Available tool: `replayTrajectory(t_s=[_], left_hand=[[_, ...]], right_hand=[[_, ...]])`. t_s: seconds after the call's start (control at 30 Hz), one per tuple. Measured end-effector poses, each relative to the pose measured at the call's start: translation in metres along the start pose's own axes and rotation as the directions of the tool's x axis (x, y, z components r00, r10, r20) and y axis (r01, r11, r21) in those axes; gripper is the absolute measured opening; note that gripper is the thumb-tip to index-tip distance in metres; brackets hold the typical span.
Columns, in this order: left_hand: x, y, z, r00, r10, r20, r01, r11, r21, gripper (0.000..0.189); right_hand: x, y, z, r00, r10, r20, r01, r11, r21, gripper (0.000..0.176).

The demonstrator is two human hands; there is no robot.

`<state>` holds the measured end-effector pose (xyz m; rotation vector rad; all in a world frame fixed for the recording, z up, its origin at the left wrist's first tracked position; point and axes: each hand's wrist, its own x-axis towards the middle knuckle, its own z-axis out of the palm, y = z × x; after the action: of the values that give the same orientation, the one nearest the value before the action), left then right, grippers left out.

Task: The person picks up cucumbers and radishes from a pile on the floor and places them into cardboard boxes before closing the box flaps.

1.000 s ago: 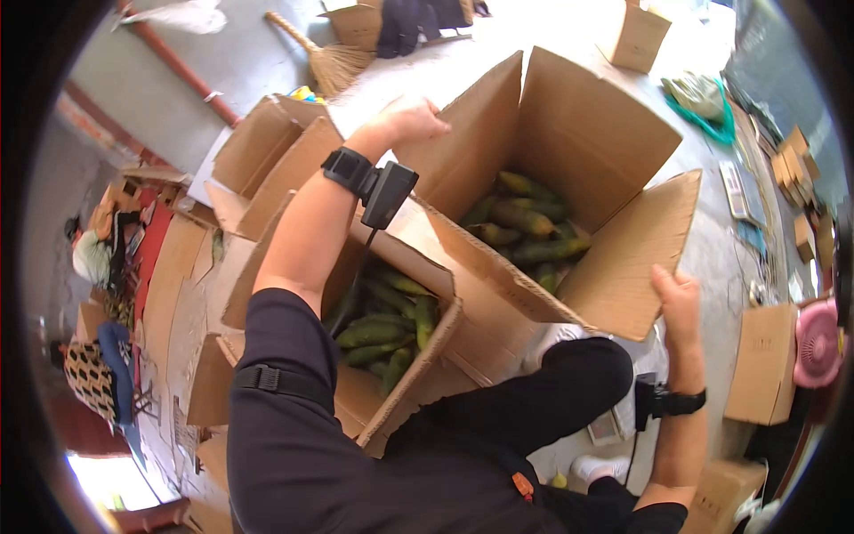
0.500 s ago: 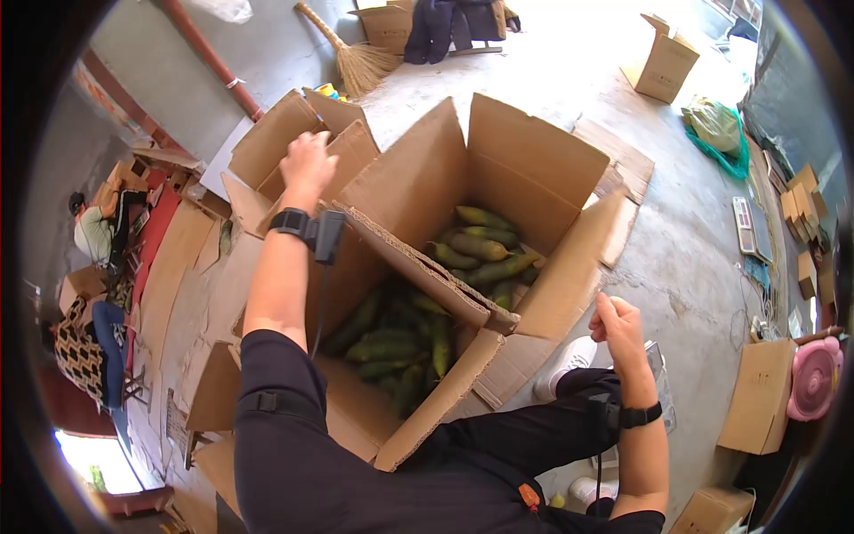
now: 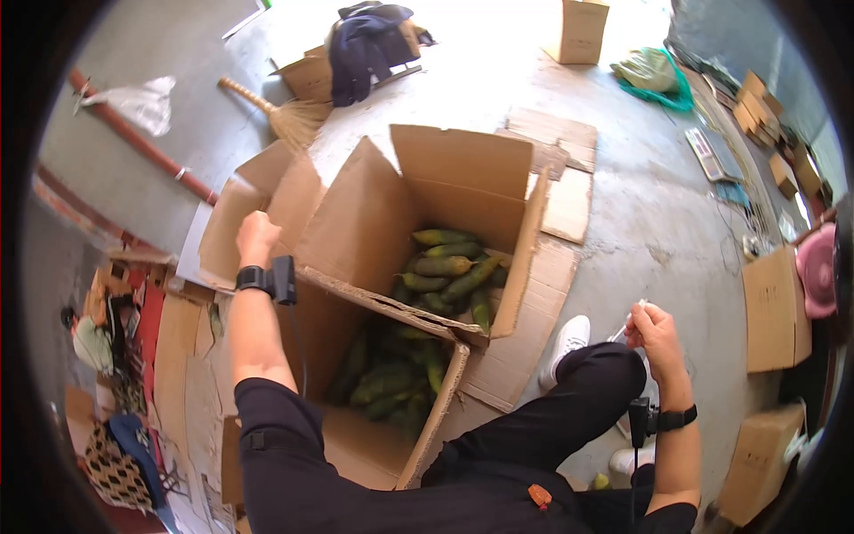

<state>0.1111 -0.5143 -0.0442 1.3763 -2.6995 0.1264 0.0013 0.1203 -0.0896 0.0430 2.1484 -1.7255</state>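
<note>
My left hand (image 3: 258, 238) is closed over a smaller open box (image 3: 222, 233) at the left; what its fingers hold, if anything, is hidden. Beside my right knee, my right hand (image 3: 656, 338) is pinched around something small and pale that I cannot make out. Between the hands stands an open cardboard box (image 3: 467, 160) with several green, cucumber-like vegetables (image 3: 445, 267) inside. A nearer open box (image 3: 365, 436), against its front side, holds more green vegetables (image 3: 387, 383) in shadow.
Flat cardboard (image 3: 525, 329) lies right of the boxes. A broom (image 3: 298, 120), dark clothing (image 3: 369, 53) and a green-rimmed sack (image 3: 649, 71) are farther back. A scale (image 3: 712, 156), a carton (image 3: 772, 311) and a pink basin (image 3: 817, 271) are at the right. Two people (image 3: 93, 343) (image 3: 116, 467) sit far left.
The view has turned, so the boxes appear farther left. My right hand is now farther from the box flap, and a small pale thing shows at its fingertips. My left hand remains closed.
</note>
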Motion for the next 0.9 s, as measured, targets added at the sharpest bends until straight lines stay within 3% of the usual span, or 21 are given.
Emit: replayTrajectory(t_s=[0.07, 0.2, 0.27, 0.4, 0.47, 0.53, 0.7, 0.73, 0.8, 0.83, 0.87, 0.9], left_hand=[[0.03, -0.008, 0.005, 0.996, 0.081, -0.041, -0.081, 0.997, -0.005, 0.026], [0.026, 0.031, -0.056, 0.967, 0.229, -0.111, -0.221, 0.972, 0.085, 0.027], [0.027, 0.046, -0.087, 0.88, 0.421, -0.221, -0.387, 0.904, 0.182, 0.026], [-0.004, 0.113, -0.16, 0.81, 0.518, -0.275, -0.501, 0.855, 0.136, 0.025], [-0.03, 0.145, -0.202, 0.787, 0.537, -0.304, -0.507, 0.843, 0.178, 0.022], [-0.047, 0.167, -0.236, 0.698, 0.627, -0.347, -0.589, 0.778, 0.22, 0.022], [-0.106, 0.214, -0.312, 0.557, 0.719, -0.416, -0.586, 0.695, 0.417, 0.021], [-0.124, 0.221, -0.327, 0.54, 0.731, -0.418, -0.597, 0.682, 0.422, 0.021], [-0.172, 0.239, -0.349, 0.593, 0.681, -0.429, -0.569, 0.732, 0.375, 0.018], [-0.167, 0.232, -0.348, 0.29, 0.759, -0.582, -0.737, 0.565, 0.369, 0.015], [-0.154, 0.223, -0.349, -0.035, 0.715, -0.698, -0.842, 0.356, 0.406, 0.013], [-0.157, 0.22, -0.371, -0.018, 0.788, -0.615, -0.781, 0.373, 0.501, 0.01]], right_hand=[[-0.005, -0.007, -0.001, 0.999, -0.004, 0.054, 0.005, 1.0, -0.027, 0.03], [-0.009, -0.008, -0.003, 0.996, -0.033, 0.078, 0.033, 0.999, -0.001, 0.031], [-0.012, -0.01, 0.0, 0.998, -0.019, 0.062, 0.016, 0.999, 0.041, 0.03], [-0.018, -0.019, 0.003, 0.984, -0.052, 0.169, 0.042, 0.997, 0.064, 0.028], [-0.019, -0.021, 0.004, 0.977, -0.073, 0.201, 0.055, 0.994, 0.093, 0.028], [-0.018, -0.025, 0.005, 0.956, -0.145, 0.257, 0.124, 0.988, 0.096, 0.025], [-0.012, -0.031, 0.014, 0.918, -0.232, 0.321, 0.181, 0.967, 0.18, 0.024], [-0.011, -0.033, 0.019, 0.903, -0.27, 0.334, 0.203, 0.954, 0.222, 0.025], [-0.009, -0.042, 0.032, 0.867, -0.311, 0.389, 0.23, 0.943, 0.242, 0.025], [-0.013, -0.049, 0.038, 0.849, -0.333, 0.41, 0.241, 0.935, 0.26, 0.025], [-0.018, -0.058, 0.045, 0.829, -0.357, 0.431, 0.254, 0.926, 0.278, 0.025], [-0.017, -0.058, 0.056, 0.772, -0.448, 0.451, 0.329, 0.889, 0.319, 0.026]])
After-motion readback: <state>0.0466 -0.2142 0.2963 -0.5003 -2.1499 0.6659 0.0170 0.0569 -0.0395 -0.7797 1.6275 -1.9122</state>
